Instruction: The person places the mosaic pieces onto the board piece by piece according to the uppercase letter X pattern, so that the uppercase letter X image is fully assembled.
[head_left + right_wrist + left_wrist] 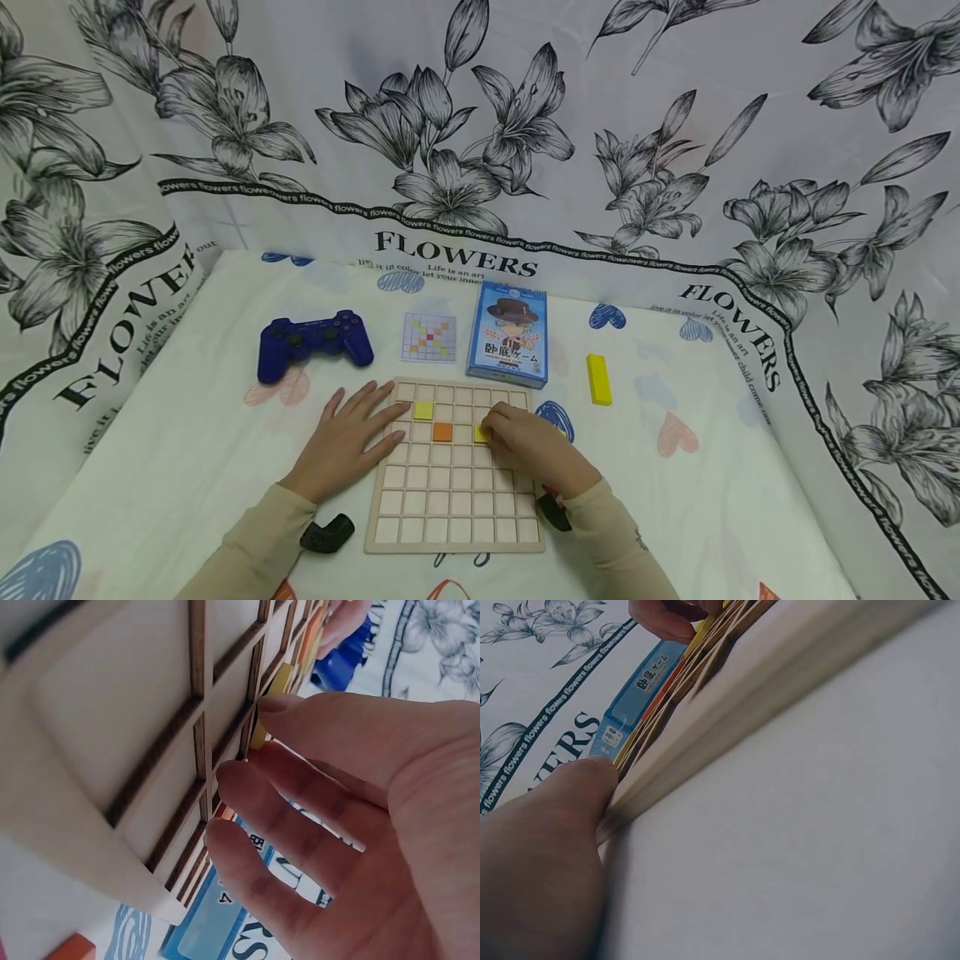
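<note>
Controller: far left, on the surface, beyond the left hand.
Left hand: spread and relaxed, holding nothing; fingertips on the board's left edge (left wrist view has the thumb on that edge too).
Board: between both hands, rows running left to right.
Card: just beyond the board's far edge.
Yellow tile: in a cell near the left fingertips, touched by neither hand.
Orange tile: next column right, one row nearer the person.
Pinched tile: yellow, right of the orange tile in the same row, one bare cell between them; mostly covered, so long axis can't be told.
Key relation: pinched tile is at the right hand's fingertips, on the hand's left side; right hand clearly nearer, left hand well apart from it across the other two tiles.
Seating: can't tell if pinched tile lies flat in its cell or tilted (fingers in the way).
Box: beyond the board, right of the card.
Right hand: gripping pinched tile between thumb and fingers, reaching in over the board's right side.
Yellow block: right of the box, well apart from the right hand, long axis pointing roughly away from the person.
</note>
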The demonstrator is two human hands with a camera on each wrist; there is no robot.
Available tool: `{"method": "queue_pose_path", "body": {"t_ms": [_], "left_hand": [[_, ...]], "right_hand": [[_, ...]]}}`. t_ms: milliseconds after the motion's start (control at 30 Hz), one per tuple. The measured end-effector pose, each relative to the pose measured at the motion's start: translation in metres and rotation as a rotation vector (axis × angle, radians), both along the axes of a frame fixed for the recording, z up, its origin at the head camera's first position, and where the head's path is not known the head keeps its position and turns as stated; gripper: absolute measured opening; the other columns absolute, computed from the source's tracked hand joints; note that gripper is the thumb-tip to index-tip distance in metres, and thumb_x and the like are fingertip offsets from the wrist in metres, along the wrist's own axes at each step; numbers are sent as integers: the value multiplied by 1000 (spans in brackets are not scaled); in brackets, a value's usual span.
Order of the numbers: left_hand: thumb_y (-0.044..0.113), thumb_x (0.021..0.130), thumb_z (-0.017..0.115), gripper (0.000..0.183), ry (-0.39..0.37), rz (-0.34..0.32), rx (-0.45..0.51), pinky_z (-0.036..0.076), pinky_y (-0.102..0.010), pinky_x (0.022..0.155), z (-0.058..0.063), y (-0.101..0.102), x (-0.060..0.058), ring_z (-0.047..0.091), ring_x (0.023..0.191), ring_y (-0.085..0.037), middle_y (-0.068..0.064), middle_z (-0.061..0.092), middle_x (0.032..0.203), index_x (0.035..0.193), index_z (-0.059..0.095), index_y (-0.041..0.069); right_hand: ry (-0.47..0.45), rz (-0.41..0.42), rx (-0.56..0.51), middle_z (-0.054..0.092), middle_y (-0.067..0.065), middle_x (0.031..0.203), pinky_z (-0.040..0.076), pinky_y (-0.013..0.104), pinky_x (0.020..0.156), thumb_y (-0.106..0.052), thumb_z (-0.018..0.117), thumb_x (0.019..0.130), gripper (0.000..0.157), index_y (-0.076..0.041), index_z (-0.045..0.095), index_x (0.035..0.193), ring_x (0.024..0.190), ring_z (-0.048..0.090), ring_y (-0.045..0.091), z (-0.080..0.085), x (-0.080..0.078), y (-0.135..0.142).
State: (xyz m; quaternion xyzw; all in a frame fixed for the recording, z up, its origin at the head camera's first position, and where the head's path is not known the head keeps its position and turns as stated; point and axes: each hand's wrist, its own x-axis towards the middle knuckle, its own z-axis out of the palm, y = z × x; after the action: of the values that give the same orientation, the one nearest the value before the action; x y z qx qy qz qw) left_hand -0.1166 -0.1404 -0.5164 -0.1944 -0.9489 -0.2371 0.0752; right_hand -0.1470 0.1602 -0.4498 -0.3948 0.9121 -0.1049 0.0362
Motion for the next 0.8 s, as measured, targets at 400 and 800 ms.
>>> {"method": "queue_pose_path", "body": {"t_ms": [400,800], "left_hand": [[56,96,46,50,14,-4,-4,9,-56,116,0,0,0,24,144,-29,0,32,155,140,49,33],[57,96,44,51,0,-1,-19,9,-57,116,1,0,-1,24,144,-29,0,32,155,140,49,33]], "right_hand": [[-22,-28,45,61,-1,110,53,23,88,-16,65,92,19,-13,65,111,94,61,10,3,4,2],[-60,-339,119,61,-3,109,56,28,83,-18,73,86,29,-15,64,113,88,58,8,22,27,61]]}}
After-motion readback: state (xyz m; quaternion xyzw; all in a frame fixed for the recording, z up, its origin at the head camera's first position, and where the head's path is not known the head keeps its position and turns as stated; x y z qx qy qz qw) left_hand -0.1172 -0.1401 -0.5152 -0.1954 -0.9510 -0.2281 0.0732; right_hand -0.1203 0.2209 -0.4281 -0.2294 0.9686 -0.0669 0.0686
